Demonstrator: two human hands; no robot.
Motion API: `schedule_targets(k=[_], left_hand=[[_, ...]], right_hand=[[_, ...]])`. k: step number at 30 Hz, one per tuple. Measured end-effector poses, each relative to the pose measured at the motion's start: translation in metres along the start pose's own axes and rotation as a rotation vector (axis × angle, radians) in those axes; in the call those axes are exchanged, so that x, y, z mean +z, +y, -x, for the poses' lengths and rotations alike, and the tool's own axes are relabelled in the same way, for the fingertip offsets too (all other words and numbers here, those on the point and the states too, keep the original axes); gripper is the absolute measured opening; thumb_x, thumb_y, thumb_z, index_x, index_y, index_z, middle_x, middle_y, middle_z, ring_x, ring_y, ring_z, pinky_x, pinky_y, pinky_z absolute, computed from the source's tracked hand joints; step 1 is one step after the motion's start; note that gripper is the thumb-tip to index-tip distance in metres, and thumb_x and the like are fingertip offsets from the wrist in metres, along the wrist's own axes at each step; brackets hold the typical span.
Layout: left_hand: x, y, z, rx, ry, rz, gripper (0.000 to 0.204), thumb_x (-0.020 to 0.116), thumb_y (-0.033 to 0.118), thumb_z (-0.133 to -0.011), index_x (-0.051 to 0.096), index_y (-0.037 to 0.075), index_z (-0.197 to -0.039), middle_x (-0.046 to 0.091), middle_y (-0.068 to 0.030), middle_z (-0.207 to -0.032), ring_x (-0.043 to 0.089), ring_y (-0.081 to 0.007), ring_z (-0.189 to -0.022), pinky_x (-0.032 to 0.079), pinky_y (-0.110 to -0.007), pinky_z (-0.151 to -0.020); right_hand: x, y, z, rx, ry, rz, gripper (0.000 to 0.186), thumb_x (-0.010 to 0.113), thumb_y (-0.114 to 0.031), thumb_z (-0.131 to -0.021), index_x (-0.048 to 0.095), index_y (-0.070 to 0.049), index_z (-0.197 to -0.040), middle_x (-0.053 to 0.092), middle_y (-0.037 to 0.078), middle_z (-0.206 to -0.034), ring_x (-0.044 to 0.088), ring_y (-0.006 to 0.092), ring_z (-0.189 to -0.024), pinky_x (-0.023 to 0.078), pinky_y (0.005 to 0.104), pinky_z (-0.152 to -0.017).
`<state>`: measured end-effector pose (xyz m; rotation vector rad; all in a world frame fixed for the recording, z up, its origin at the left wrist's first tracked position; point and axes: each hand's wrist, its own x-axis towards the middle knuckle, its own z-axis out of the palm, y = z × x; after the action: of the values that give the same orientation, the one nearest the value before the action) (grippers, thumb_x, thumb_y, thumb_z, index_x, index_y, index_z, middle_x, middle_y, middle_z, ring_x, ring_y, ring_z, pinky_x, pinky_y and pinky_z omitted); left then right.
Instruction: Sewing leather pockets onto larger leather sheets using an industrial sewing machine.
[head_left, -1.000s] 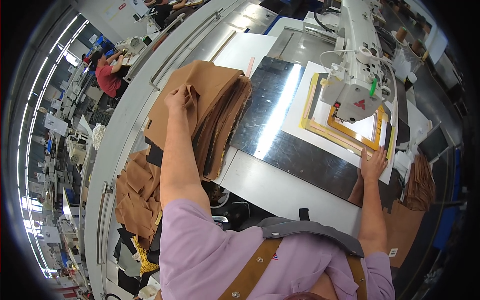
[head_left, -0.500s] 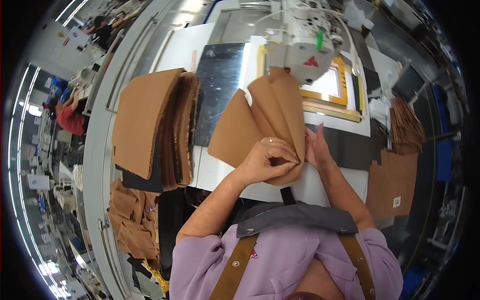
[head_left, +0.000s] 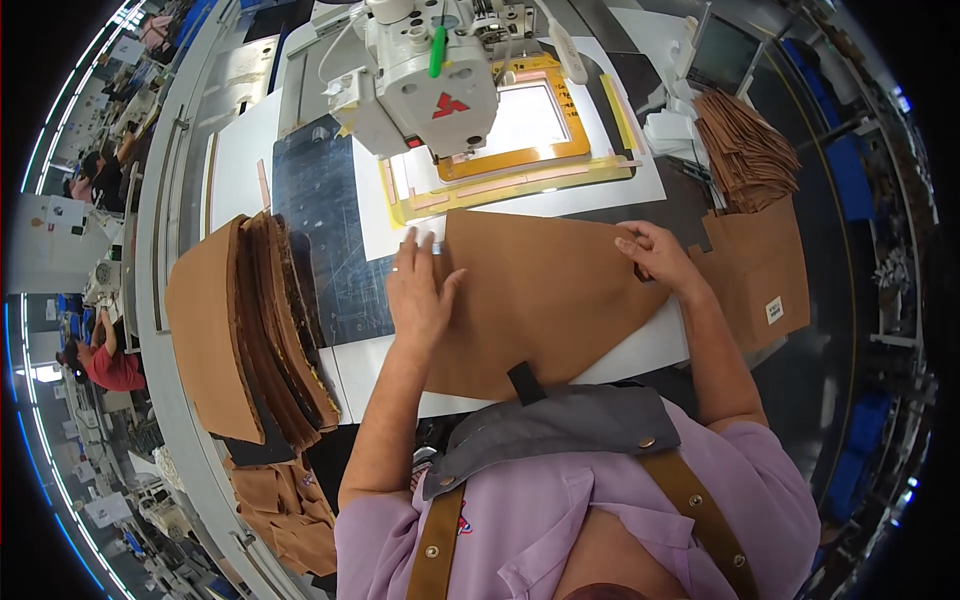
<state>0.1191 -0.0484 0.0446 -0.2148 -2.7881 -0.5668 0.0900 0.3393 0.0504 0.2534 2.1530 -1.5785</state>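
Note:
A large brown leather-like panel point(head_left: 530, 300) lies spread across the white work surface in front of me, its near edge close to my grey apron. At the panel's upper left, my left hand point(head_left: 418, 295) rests with its fingers stretched out, partly over the panel's edge. My right hand point(head_left: 652, 258) is closed on the panel's upper right corner, thumb and fingers pinching it. Just beyond the panel sits a yellow-orange clamp frame point(head_left: 575, 130) with a white opening, under the head of a white sewing machine point(head_left: 440, 90).
A thick stack of brown panels point(head_left: 215, 320) stands at the left, above loose brown pieces point(head_left: 285, 510). To the right are a pile of folded brown pieces point(head_left: 745, 150) and a flat brown panel with a white label point(head_left: 760, 260). A dark metal plate point(head_left: 330, 220) lies left of the machine.
The brown panel was folded and bunched up in my hands; now it lies opened out flat. My left hand has moved left and its fingers have straightened. My right hand has closed on the corner.

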Motion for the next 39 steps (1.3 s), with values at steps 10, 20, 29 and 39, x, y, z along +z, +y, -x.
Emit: schedule_targets(k=[10,20,29,39], left_hand=[[0.016,-0.01,-0.034,-0.372,-0.577,0.31,0.041,0.086,0.008,-0.08,0.059,0.006,-0.11,0.066,-0.0083,-0.111,0.07,-0.02,-0.089,0.058,-0.032,-0.079],[-0.144,0.008,-0.01,-0.141,-0.305,1.078,0.056,0.09,0.008,-0.075,0.06,-0.002,-0.121,0.068,-0.0035,-0.083,0.063,-0.0078,-0.072,0.047,-0.02,-0.065],[-0.074,0.012,-0.055,-0.449,-0.412,1.208,0.071,0.089,0.012,-0.077,0.051,0.0,-0.136,0.069,-0.0072,-0.103,0.064,-0.0117,-0.088,0.05,-0.026,-0.075],[0.041,-0.062,-0.086,-0.566,-0.266,0.634,0.019,0.074,0.018,-0.094,0.068,0.002,-0.088,0.063,0.003,-0.067,0.051,-0.0041,-0.061,0.042,-0.023,-0.058]], right_hand=[[0.025,-0.051,0.011,-0.572,0.238,0.572,0.018,0.074,-0.017,-0.091,0.072,-0.003,-0.102,0.072,0.013,-0.091,0.069,0.0239,-0.08,0.053,0.0354,-0.074],[-0.024,-0.141,0.117,-1.113,0.293,0.472,0.016,0.082,-0.012,-0.08,0.074,-0.007,-0.093,0.07,0.006,-0.075,0.066,0.0229,-0.062,0.047,0.0323,-0.056],[-0.024,-0.11,-0.014,-0.645,0.124,0.556,0.023,0.075,-0.028,-0.09,0.072,-0.005,-0.093,0.07,0.012,-0.079,0.067,0.0292,-0.072,0.051,0.0377,-0.067],[-0.006,-0.05,-0.117,-0.494,0.253,0.652,0.019,0.072,-0.026,-0.089,0.07,-0.007,-0.085,0.071,0.011,-0.081,0.069,0.0303,-0.079,0.053,0.0418,-0.073]])
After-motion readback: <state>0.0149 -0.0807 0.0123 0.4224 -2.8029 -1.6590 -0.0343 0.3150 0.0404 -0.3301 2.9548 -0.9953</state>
